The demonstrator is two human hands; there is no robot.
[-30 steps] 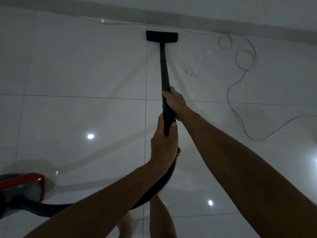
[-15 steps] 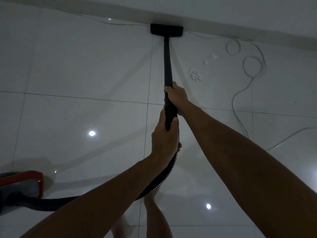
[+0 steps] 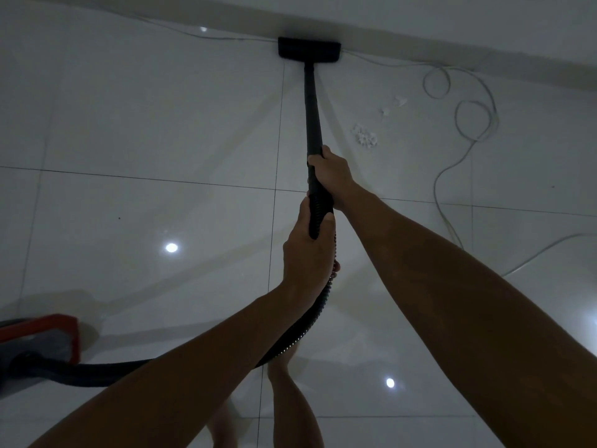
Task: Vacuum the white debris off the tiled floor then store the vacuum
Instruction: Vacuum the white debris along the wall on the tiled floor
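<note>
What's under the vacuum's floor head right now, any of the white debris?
None that shows: the floor head sits against the wall base, covering the tile beneath, so that spot is hidden. The white debris lies uncovered on the floor, right of the wand.

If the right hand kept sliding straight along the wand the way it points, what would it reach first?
Probably the black floor head. The right hand grips the wand, whose bare tube runs unobstructed to that head by the wall; the white debris lies off to the right.
</note>
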